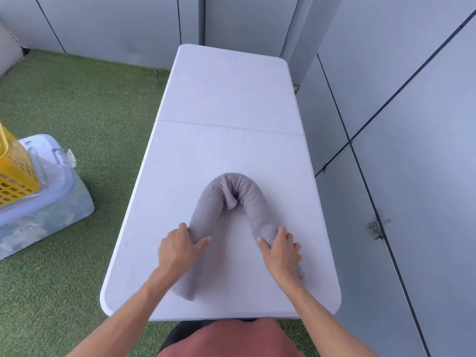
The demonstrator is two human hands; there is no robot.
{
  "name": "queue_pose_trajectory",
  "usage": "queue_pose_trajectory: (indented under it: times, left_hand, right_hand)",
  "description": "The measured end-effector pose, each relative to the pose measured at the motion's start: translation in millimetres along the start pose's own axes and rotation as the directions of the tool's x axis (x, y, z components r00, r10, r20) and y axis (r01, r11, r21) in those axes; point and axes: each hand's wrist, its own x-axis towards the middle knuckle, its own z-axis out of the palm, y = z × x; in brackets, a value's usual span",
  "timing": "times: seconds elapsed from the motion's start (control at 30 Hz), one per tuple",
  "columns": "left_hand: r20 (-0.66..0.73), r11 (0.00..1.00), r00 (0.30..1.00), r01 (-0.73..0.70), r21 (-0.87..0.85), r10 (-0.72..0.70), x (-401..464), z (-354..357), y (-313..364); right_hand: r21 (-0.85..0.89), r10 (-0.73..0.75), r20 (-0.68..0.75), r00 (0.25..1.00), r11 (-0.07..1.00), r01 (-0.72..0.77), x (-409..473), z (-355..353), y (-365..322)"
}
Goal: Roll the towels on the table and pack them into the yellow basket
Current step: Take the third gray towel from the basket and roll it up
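A grey towel [231,197], rolled into a long tube, lies bent in an upside-down V on the white folding table [226,94]. Its bend points away from me and its two ends lie near the table's front edge. My left hand [179,249] grips the left leg of the roll, thumb on the inner side. My right hand [280,249] grips the right leg the same way. The yellow basket [15,173] stands at the far left on a clear storage box, partly cut off by the frame.
The clear plastic storage box [51,202] with a pale lid sits on green artificial turf [98,104] left of the table. Grey tiled walls [412,124] run close along the table's right side and behind it.
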Motion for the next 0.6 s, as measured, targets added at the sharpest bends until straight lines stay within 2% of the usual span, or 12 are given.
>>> queue_pose_trajectory:
  times: [0.1,0.17,0.37,0.47,0.53,0.6]
  left_hand:
    - [0.082,0.987,0.996,-0.007,-0.162,0.021,-5,20,24]
    - [0.126,0.971,0.991,0.0,-0.24,0.031,-7,25,31]
    - [0.182,0.949,0.982,0.01,-0.315,0.05,-14,31,48]
    - [0.281,0.889,0.958,0.077,-0.452,0.059,-15,33,55]
    - [0.347,0.823,0.935,0.143,-0.55,0.07,-19,35,62]
    - [0.419,0.768,0.904,0.209,-0.605,0.083,-24,40,72]
  right_hand:
    - [0.108,-0.11,0.142,0.984,0.99,0.095,-5,9,-19]
    - [0.181,-0.138,0.204,0.969,0.978,0.101,-7,5,-20]
    - [0.289,-0.197,0.244,0.95,0.949,0.123,-9,-12,-9]
    - [0.329,-0.202,0.29,0.935,0.939,0.101,-11,-19,0]
    - [0.285,-0.227,0.337,0.914,0.949,0.131,-11,-24,8]
    - [0.104,-0.23,0.4,0.887,0.973,0.205,-10,-29,18]
